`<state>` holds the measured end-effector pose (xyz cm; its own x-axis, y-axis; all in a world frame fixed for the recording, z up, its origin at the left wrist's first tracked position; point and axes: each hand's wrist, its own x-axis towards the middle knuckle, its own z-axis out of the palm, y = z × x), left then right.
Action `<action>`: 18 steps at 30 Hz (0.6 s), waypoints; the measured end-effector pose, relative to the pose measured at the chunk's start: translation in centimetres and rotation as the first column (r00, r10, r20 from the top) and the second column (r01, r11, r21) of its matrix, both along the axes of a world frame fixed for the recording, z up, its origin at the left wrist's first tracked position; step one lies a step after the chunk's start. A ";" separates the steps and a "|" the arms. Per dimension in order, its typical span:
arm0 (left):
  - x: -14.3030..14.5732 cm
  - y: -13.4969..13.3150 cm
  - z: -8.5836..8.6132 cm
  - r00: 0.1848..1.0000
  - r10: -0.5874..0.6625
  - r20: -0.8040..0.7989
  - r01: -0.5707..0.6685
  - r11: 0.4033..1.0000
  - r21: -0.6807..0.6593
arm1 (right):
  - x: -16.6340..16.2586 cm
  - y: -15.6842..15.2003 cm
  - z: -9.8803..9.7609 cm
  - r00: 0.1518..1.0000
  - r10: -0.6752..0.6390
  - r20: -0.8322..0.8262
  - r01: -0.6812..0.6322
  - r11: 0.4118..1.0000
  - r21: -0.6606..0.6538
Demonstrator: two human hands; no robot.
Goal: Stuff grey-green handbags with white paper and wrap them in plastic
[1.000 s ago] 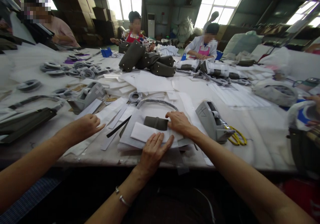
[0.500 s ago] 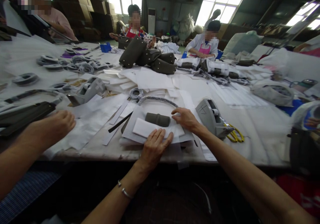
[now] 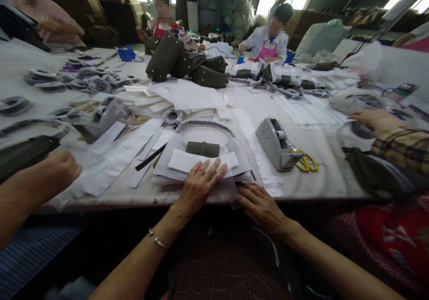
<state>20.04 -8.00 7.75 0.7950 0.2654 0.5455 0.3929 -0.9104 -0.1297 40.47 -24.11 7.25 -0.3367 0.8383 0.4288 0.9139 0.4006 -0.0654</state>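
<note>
My left hand (image 3: pixel 203 179) lies spread on a white foam strip (image 3: pixel 182 160), pressing it down. Just behind the strip is a dark olive tab with a band round it (image 3: pixel 203 149). Beneath them, white paper (image 3: pixel 164 168) covers most of a flat item, probably a bag. Its plastic-wrapped handle (image 3: pixel 206 123) arches at the back. At the table's front edge, the fingers of my right hand (image 3: pixel 259 204) close at a thin translucent sheet (image 3: pixel 229 190), by the item's lower right corner. My right fingertips are partly hidden.
Two grey tape dispensers (image 3: pixel 276 146) (image 3: pixel 103 117) flank the work, with yellow-handled scissors (image 3: pixel 306 160) by the right one. Olive bags (image 3: pixel 166 56) are piled behind. A co-worker's fist (image 3: pixel 60 170) is at left, another's hand (image 3: pixel 378 119) at right.
My right hand has moved from beside the olive tab down to the front edge and the translucent sheet. My left hand stays on the foam. A co-worker's arm has appeared at right.
</note>
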 end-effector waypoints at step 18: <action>0.6 -0.9 -0.4 0.999 -0.001 0.037 0.003 0.998 -0.064 | -1.9 0.7 0.0 0.890 0.061 -0.451 -0.035 0.997 0.065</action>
<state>20.62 -8.93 7.35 0.7753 0.2992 0.5562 0.3944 -0.9172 -0.0564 38.58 -23.38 7.20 -0.1345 0.7973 0.5884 0.7702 0.4577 -0.4442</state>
